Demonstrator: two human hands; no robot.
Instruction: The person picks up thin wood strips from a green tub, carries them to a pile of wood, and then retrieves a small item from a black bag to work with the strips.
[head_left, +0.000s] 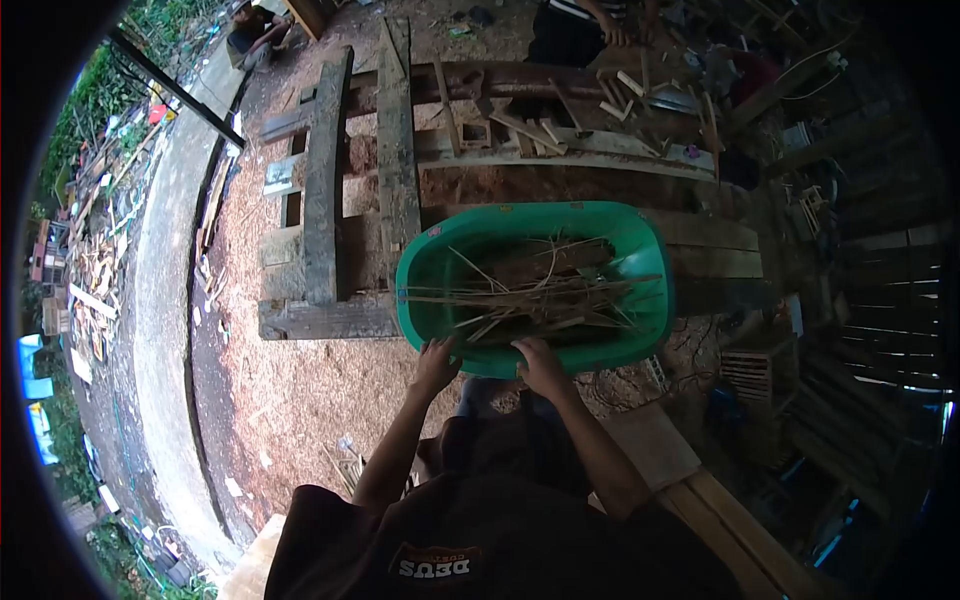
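**Both hands on the near rim of the green tub**

Right now I see my left hand [436,362] and right hand [540,362] both gripping the near rim of a green plastic tub [432,262]. Fingers of each hand curl over the edge, closed on the rim; thumbs I can't make out. Hands are apart, left one at the tub's near-left side, right one near the middle of the near edge.

Tub sits in front of me, centre of view, over or on the near end of a rough plank workbench [325,190]; can't tell if it rests there or is lifted. Inside: a loose pile of thin wood strips and splinters [530,295], mostly lying crosswise.

Ground below is covered in sawdust [285,390]. More offcuts [560,125] lie scattered on the far part of the bench. Another person's hand [612,32] is at the far side, top of view. Scrap wood heap [85,260] well off to the left.
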